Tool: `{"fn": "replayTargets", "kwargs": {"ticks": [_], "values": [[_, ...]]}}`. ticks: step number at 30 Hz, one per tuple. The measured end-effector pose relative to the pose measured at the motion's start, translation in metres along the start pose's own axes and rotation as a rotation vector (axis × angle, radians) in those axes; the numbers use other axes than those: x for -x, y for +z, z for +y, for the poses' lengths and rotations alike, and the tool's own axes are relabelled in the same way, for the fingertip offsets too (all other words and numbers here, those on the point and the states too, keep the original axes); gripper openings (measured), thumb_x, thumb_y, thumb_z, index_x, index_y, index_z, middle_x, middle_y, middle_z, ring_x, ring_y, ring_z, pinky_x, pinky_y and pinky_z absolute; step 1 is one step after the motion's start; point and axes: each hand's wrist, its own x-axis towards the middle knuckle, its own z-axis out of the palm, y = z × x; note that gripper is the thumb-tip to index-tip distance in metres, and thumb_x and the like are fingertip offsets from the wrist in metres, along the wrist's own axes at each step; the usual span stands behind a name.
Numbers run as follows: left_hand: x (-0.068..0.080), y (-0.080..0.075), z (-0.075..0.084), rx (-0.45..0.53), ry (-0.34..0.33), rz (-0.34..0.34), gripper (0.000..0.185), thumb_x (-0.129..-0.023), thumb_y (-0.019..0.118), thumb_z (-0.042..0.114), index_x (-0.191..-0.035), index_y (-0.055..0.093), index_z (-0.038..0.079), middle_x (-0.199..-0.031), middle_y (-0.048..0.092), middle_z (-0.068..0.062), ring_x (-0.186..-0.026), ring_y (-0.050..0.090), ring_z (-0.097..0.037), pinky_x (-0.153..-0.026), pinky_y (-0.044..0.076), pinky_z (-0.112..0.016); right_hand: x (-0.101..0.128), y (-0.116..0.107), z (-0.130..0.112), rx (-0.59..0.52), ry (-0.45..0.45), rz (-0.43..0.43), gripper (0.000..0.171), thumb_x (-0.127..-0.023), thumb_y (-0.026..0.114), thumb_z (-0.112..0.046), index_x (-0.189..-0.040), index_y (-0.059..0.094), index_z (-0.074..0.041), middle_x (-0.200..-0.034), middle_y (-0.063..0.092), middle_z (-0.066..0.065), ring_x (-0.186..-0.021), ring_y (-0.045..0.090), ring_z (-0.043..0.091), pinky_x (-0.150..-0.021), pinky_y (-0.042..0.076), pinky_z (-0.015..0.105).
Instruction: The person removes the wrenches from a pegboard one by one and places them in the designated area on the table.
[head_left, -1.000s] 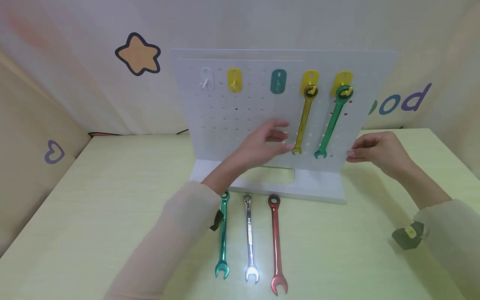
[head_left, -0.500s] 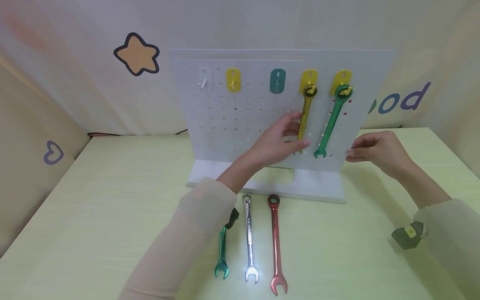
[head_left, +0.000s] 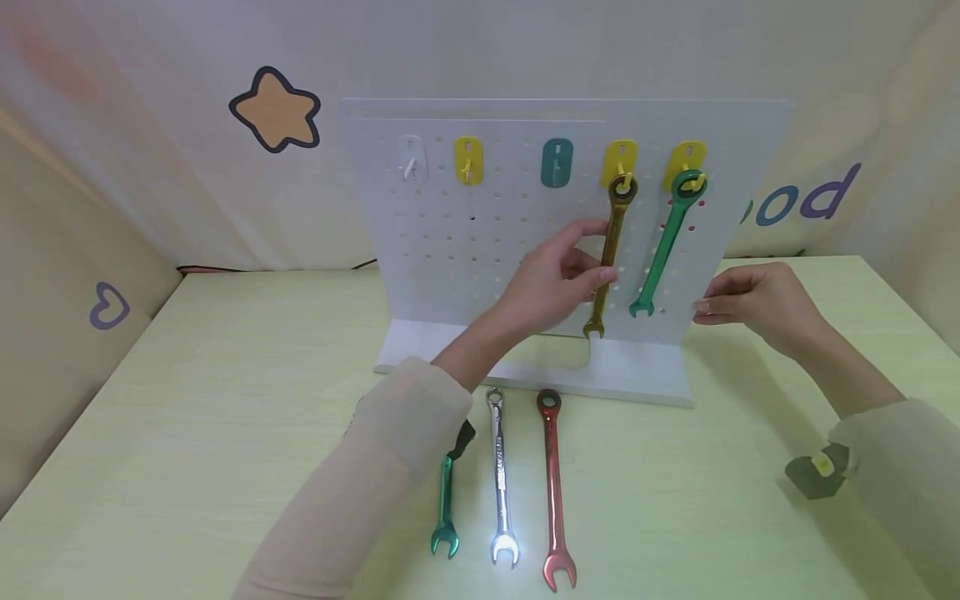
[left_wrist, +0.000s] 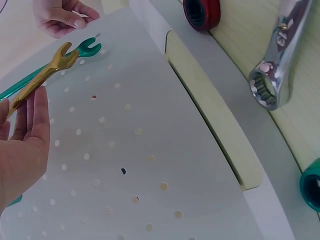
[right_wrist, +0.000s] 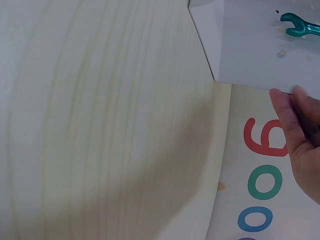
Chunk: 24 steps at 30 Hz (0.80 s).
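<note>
Upright on the table [head_left: 187, 400], toward the back: a pegboard [head_left: 487, 233] on a flat base. Along its top, a row of five hooks [head_left: 557, 162]; on the two rightmost, one hanging wrench [head_left: 609, 250] and a second hanging wrench [head_left: 663, 246] to its right. Flat on the table before the base, three wrenches side by side: left wrench [head_left: 445, 512], middle wrench [head_left: 500, 479], right wrench [head_left: 553, 487]. Left hand [head_left: 558, 279] on the first hanging wrench; right hand [head_left: 753, 300] at the pegboard's right edge.
</note>
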Motion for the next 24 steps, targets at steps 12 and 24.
{"fn": "replayTargets", "kwargs": {"ticks": [12, 24], "values": [[0.0044, 0.0015, 0.0024, 0.105, 0.018, -0.005, 0.044, -0.089, 0.058, 0.006, -0.131, 0.044, 0.012, -0.090, 0.065, -0.006, -0.080, 0.062, -0.012, -0.067, 0.053, -0.021, 0.0003, -0.0012, 0.0008, -0.004, 0.000, -0.008, 0.014, -0.086, 0.058, 0.004, -0.096, 0.059, 0.014, -0.077, 0.068, 0.002, -0.072, 0.068, 0.017, -0.069, 0.054, 0.024], [0.0101, 0.0000, 0.0098, 0.169, 0.008, -0.031, 0.046, -0.086, 0.060, 0.002, -0.129, 0.045, 0.010, -0.087, 0.064, -0.007, -0.076, 0.063, -0.013, -0.067, 0.055, -0.027, 0.0004, -0.0009, 0.0005, 0.020, 0.013, 0.000, 0.016, -0.087, 0.057, 0.003, -0.098, 0.059, 0.014, -0.079, 0.068, 0.004, -0.073, 0.068, 0.018, -0.070, 0.054, 0.024]]}}
